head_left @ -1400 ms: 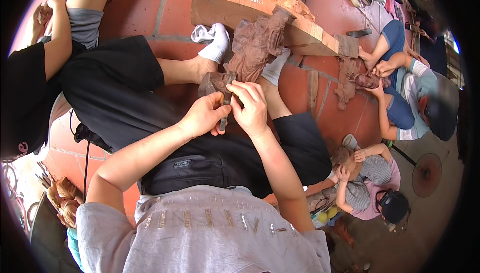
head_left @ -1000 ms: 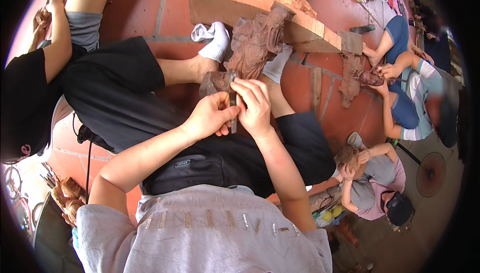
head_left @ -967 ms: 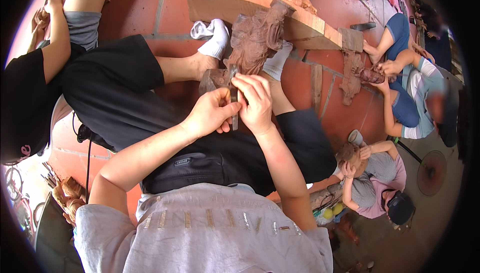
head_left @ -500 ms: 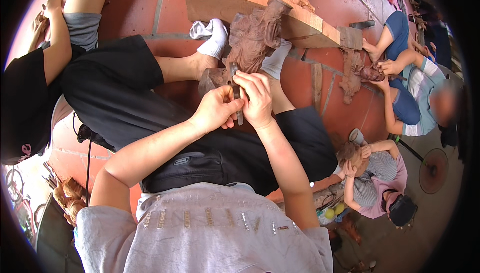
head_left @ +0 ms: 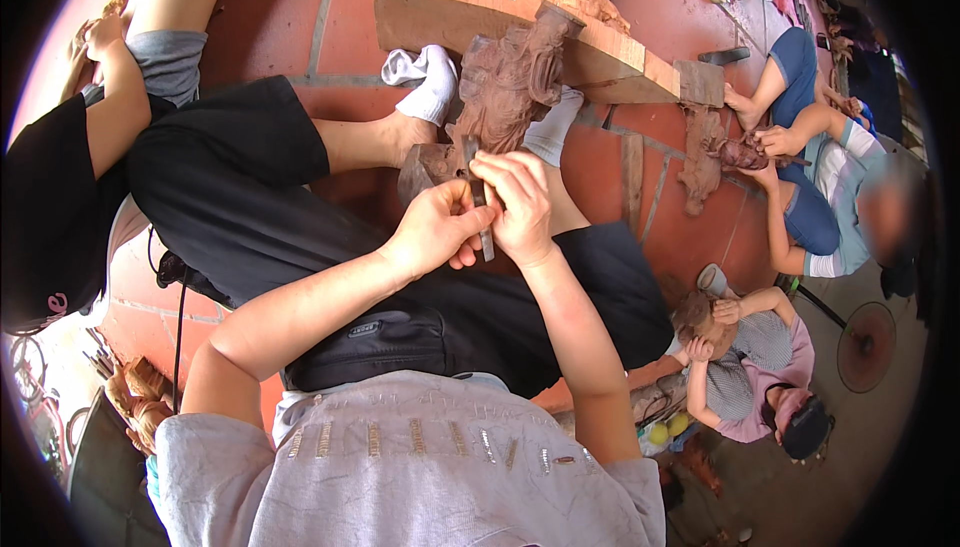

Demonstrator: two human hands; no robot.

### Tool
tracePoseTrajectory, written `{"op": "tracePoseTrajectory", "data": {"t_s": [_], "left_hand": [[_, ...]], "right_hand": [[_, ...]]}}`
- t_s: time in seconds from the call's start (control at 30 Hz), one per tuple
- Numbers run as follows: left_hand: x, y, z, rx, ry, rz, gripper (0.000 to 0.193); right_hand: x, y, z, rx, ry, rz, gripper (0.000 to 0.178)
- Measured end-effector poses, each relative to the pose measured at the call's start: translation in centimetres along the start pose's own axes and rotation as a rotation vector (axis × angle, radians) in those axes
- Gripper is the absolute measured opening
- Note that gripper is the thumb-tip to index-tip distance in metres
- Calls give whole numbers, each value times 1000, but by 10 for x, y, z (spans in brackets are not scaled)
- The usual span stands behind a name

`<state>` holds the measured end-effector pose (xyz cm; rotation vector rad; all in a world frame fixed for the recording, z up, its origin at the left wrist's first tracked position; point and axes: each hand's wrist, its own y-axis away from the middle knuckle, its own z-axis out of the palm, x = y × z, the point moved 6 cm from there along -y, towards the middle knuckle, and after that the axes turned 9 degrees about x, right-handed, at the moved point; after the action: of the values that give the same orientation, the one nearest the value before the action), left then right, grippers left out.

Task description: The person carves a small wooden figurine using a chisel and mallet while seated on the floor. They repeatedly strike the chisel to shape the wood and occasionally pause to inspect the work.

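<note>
- Left hand (head_left: pixel 435 232): one. Closed round the lower shaft of the chisel, thumb side up. Compared with the frames of a second ago it sits a touch higher and closer to the carving; the grip looks the same.
- Right hand (head_left: pixel 515 202): one. Fingers curled over the chisel from above, pressed against the left hand, so the two hands work together as one clamp.
- Chisel (head_left: pixel 480 212): one, slim grey metal bar, held near upright, upper end against the base of the carving, lower end showing below the fingers. Its tip has crept slightly up the wood since the earlier frames, which I judge to mean the paring cut goes on in short pushes.
- Wood carving (head_left: pixel 500 87): one, reddish-brown, ornate, lying on the floor between the person's socked feet.
- White socks (head_left: pixel 425 82): two, either side of the carving.
- Black shorts (head_left: pixel 300 217): one pair, with a dark pouch at the waist.
- Tiled floor (head_left: pixel 290 17): red-brown, carries everything.
- Pale carved block (head_left: pixel 520 7): one, beyond the carving.
- Other people: three, one at the left, two at the right, seated; each of the two on the right holds a small carving.
</note>
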<state>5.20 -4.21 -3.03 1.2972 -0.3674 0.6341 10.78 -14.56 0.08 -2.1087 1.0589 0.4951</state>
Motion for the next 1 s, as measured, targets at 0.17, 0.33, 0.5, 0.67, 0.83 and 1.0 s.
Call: {"op": "tracePoseTrajectory", "data": {"t_s": [0.17,0.33,0.5,0.67,0.83,1.0], "left_hand": [[-13,-7,-1,6,12,-8,19],[-3,0,0,10,0,-3,18],[-8,-5,-2,-5,23,7,24],[-1,-1,-2,-1,-9,26,25],[-8,-7,-4,22,-34,22,20],[-5,1,-2,-2,17,-31,21]], "right_hand": [[4,6,7,-11,-5,18,27],[0,0,0,-4,2,-5,27],[5,7,8,-6,-4,12,27],[-1,-2,0,21,-1,-5,27],[5,5,10,25,-1,0,26],[-1,1,2,-17,0,-20,26]]}}
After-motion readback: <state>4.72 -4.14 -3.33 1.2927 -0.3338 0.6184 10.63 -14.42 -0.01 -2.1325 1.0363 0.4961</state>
